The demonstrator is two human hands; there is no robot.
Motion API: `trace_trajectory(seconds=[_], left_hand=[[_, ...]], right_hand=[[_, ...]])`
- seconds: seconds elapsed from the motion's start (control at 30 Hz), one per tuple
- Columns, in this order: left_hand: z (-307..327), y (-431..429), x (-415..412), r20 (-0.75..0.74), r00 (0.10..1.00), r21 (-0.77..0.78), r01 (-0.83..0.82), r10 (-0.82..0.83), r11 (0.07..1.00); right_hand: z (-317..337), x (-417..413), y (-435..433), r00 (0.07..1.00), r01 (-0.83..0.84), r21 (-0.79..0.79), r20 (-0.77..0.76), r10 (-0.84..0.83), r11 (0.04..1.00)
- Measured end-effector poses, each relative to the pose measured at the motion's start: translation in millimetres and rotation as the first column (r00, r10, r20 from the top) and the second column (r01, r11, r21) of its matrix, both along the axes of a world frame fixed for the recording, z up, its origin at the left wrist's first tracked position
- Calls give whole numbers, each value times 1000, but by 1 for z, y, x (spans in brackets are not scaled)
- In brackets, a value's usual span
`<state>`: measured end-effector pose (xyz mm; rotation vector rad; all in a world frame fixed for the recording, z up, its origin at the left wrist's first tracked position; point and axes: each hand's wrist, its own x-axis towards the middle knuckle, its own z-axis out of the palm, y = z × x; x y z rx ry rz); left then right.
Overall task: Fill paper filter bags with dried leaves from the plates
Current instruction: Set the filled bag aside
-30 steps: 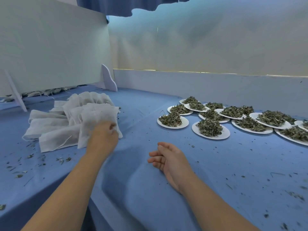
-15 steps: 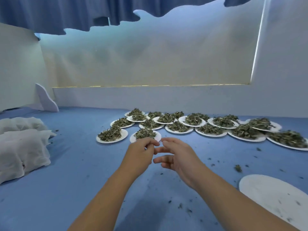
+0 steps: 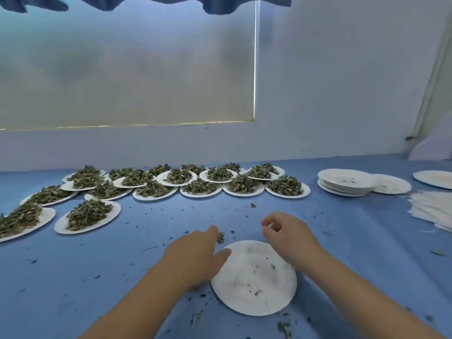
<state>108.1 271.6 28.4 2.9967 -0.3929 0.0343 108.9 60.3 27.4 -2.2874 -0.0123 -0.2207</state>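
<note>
Left hand [image 3: 195, 256] lies low, palm down, fingers stretched forward, thumb splayed out to the right. Right hand [image 3: 289, 237] sits higher beside it, apart, fingers curled under, thumb and forefinger tips nearly meeting.

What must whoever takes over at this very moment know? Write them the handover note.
Left hand: palm down on the blue cloth, fingertips at a loose leaf clump, thumb against the rim of the near empty plate.
Right hand: fingers curled just beyond that plate; whether it pinches a scrap cannot be told.
Things: heaped leaf plates in rows at the back and left; stacked empty plates and flat filter bags to the right; no bag in hand.
Done: the near plate and the stack hold only crumbs.
Left: gather strays, fetch a bag, fill from the next heaped plate.
</note>
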Motion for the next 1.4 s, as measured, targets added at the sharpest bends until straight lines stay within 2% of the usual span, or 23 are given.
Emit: trace_trajectory(seconds=[0.03,0.1,0.27,0.37,0.47,0.57,0.67,0.77,0.9,0.93,1.0,1.03,1.1,1.17,1.23,1.4], left_hand=[[-4,-6,-1,-16,1000,26,-17,17,1000],[-11,-15,-1,-36,999,49,-33,35,998],[-16,-24,3,-118,988,-46,-105,99,993],[-13,-28,5,-241,966,-277,-161,93,947],[-6,-38,7,-344,936,-611,-283,74,740],[0,-56,12,-384,923,-776,-332,17,536],[1,-83,19,-375,927,-835,-327,-24,444],[-4,-111,28,-352,936,-871,-314,-34,379],[-5,-138,41,-334,940,-911,-302,-75,280],[-9,-139,43,-302,951,-911,-267,-69,314],[-18,-136,47,-206,977,-876,-162,-48,455],[-23,-133,48,-178,983,-858,-135,-40,496],[-30,-127,53,-186,982,-857,-146,-32,494],[-33,-125,58,-211,976,-874,-167,-48,456],[-36,-126,61,-220,974,-870,-167,-61,465],[-41,-128,61,-171,983,-812,-105,-62,575]], right_hand=[[-4,-1,-14,998,26,-126,-45,-32,992],[-12,-4,-35,990,46,-254,-116,-78,966],[-24,-24,-54,986,84,-286,-112,-120,955],[-26,-29,-57,987,75,-247,-123,-108,966],[-21,-26,-67,986,98,-88,-128,-108,991],[-14,-21,-85,982,156,185,-138,-132,970],[-10,-19,-109,967,208,421,-226,-120,883],[-9,-18,-135,963,201,541,-264,-63,816],[-7,-7,-167,954,277,675,-279,-111,684],[-5,-1,-175,948,305,701,-284,-140,645],[2,13,-193,933,361,749,-296,-207,556],[6,22,-201,923,383,773,-299,-241,507],[14,41,-219,906,404,807,-290,-307,430],[19,63,-235,895,408,820,-271,-355,401],[20,85,-247,877,424,819,-265,-401,386],[10,133,-259,844,459,815,-276,-459,353]])
